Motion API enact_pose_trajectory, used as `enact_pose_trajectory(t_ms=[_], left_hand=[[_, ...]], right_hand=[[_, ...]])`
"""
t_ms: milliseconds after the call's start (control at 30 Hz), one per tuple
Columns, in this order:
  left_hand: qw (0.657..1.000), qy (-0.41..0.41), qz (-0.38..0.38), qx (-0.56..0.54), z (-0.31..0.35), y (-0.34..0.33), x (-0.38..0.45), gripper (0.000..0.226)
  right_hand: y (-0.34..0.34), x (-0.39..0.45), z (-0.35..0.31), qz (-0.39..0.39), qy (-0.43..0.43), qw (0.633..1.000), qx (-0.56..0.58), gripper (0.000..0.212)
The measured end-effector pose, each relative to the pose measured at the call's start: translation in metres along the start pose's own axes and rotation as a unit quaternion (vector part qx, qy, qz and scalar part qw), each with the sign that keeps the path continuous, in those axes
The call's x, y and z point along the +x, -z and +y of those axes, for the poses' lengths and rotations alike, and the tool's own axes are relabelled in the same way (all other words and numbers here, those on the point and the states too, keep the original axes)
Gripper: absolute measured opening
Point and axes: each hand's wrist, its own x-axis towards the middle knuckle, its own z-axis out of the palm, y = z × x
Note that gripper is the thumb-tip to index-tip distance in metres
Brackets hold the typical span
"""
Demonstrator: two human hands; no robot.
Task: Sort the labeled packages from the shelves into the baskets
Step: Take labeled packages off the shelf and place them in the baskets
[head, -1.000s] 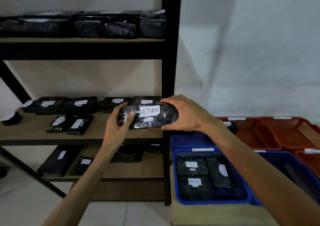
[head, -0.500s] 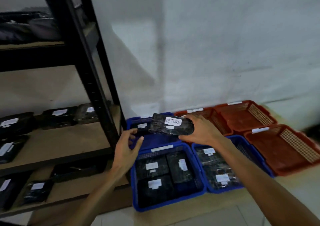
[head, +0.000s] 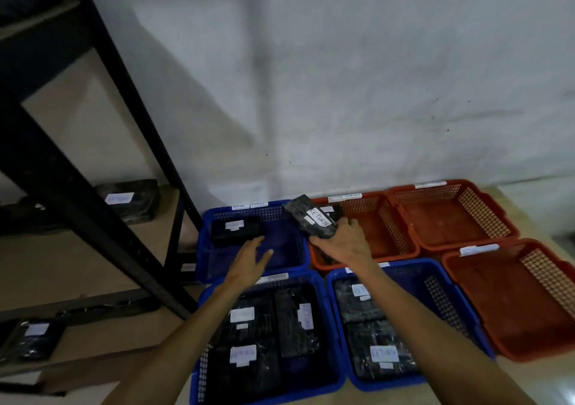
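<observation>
My right hand [head: 343, 243] grips a black wrapped package [head: 312, 218] with a white label reading RETURN, held over the border between the far blue basket [head: 289, 258] and the nearest orange basket [head: 395, 227]. My left hand [head: 249, 260] hovers with fingers spread above the far blue basket and holds nothing. One black package [head: 236, 230] lies in that basket. The near left blue basket [head: 334, 373] holds three labeled packages, and the near right blue basket [head: 451, 308] holds two.
Two more orange baskets [head: 451, 215] [head: 513, 299] stand at the right with nothing visible inside. The black shelf frame [head: 93, 218] rises at the left, with labeled packages [head: 127, 199] [head: 34, 337] on its wooden shelves. A white wall runs behind the baskets.
The view has swung right and down from the shelf to the baskets. My left hand has let go of the RETURN package; my right hand has carried it over the baskets and turned it.
</observation>
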Motion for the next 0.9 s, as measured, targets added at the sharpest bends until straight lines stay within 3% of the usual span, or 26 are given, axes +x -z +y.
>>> enact_pose_trajectory(t_ms=[233,367,533,733,900], left_hand=[[0.999,0.022,-0.038,-0.010,-0.029,-0.008,0.072,0.052],[0.998,0.034,-0.048,0.000,-0.048,-0.009,0.097,0.052],[0.997,-0.012,-0.079,0.011,-0.040,-0.025,0.118,0.056],[0.990,-0.078,-0.095,0.063,0.009,-0.072,0.133,0.058],[0.984,-0.087,-0.067,0.142,0.043,-0.111,0.138,0.061]], right_hand=[[-0.082,0.042,-0.052,-0.031,-0.053,0.997,0.047,0.090],[-0.096,0.054,-0.050,0.013,-0.092,0.993,0.070,0.085],[-0.077,0.065,-0.014,0.047,-0.143,0.987,0.065,0.084],[-0.041,0.080,0.050,-0.013,-0.146,0.989,-0.025,0.094],[-0.026,0.104,0.091,-0.049,-0.122,0.990,-0.054,0.097]])
